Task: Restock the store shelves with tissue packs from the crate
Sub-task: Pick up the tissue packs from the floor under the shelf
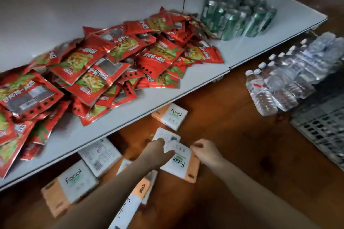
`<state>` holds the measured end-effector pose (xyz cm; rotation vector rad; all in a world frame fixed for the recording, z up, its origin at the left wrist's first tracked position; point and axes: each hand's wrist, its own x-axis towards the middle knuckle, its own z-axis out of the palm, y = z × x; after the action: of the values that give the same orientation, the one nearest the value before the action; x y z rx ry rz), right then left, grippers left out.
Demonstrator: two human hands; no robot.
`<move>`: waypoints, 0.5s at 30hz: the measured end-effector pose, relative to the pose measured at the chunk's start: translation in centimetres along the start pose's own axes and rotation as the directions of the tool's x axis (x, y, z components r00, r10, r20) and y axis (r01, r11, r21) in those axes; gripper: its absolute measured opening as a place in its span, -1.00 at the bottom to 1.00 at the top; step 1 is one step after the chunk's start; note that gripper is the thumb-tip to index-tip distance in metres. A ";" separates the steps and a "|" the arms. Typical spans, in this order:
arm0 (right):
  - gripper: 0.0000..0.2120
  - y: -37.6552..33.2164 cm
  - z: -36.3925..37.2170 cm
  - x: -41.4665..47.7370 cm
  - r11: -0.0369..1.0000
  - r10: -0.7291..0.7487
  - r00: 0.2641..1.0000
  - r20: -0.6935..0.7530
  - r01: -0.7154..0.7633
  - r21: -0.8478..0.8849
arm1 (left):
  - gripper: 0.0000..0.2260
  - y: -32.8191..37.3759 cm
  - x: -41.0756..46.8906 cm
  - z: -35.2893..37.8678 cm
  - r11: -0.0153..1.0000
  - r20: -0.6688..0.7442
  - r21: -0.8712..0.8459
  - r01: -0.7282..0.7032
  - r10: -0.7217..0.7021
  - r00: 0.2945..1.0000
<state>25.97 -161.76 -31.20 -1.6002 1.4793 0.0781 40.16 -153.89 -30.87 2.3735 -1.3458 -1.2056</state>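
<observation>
The left hand (158, 148) grips the far corner of a white-and-orange plastic-wrapped tissue pack (181, 166), with the thumb on top. The right hand (205, 151) pinches the pack's orange edge with curled fingers. The pack is low at the brown wooden floor (232, 135), in front of the white metal shelf (167, 98), among other tissue packs (78, 180). A grey slatted plastic crate (320, 126) stands well to the right.
</observation>
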 end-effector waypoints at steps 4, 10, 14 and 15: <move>-0.68 1.0 0.9 0.4 0.997 0.010 0.996 0.093 -0.003 -0.077 | -0.52 0.6 1.1 1.9 0.976 0.063 -0.176 0.127 -0.118 0.991; -0.62 1.7 0.2 0.6 0.991 -0.080 0.986 0.147 0.094 -0.091 | -0.54 1.6 1.4 2.2 0.978 0.006 -0.168 0.122 -0.123 0.992; -0.34 -0.8 -1.5 -0.1 0.962 -0.273 0.937 0.218 0.269 0.048 | -0.55 3.3 -0.4 -1.1 0.999 -0.025 0.028 0.020 -0.019 1.000; -0.31 -1.9 -1.6 -0.4 0.952 -0.306 0.909 0.285 0.283 0.118 | -0.56 3.5 -1.1 -2.1 0.998 -0.038 0.064 0.002 0.000 0.999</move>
<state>26.59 -162.81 -29.00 -1.6514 0.9859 0.0882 39.07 -155.55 -27.12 2.4281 -1.3917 -1.1281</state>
